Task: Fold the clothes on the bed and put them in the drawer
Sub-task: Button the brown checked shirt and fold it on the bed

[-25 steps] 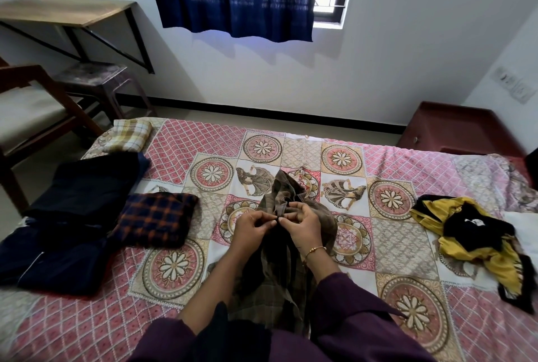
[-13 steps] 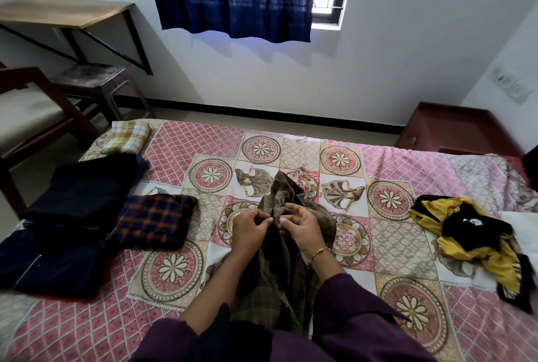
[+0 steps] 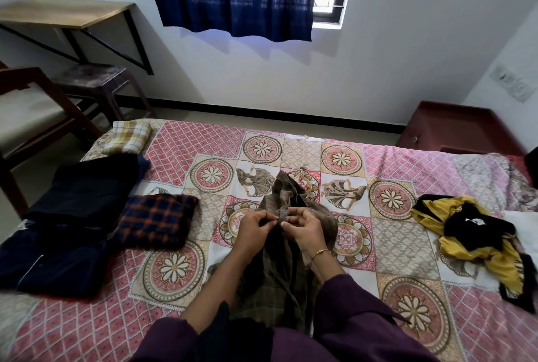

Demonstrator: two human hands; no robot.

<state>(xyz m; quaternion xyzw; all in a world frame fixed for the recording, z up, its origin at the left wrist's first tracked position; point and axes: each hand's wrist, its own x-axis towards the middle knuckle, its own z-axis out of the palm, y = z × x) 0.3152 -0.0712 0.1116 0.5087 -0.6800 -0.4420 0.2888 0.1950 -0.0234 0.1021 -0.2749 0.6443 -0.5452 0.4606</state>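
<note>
On the bed point(image 3: 186, 140), both hands pinch the brown shirt point(image 3: 279, 274)

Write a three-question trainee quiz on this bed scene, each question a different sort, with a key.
1. True or false: both hands pinch the brown checked shirt.
2. Which lies nearest the left hand? A) yellow and black clothes B) navy and orange checked cloth C) pale checked cloth
3. Fill in: the right hand wears a thin ___ at the wrist.

Key: 1 true; 2 B; 3 bangle.
</note>
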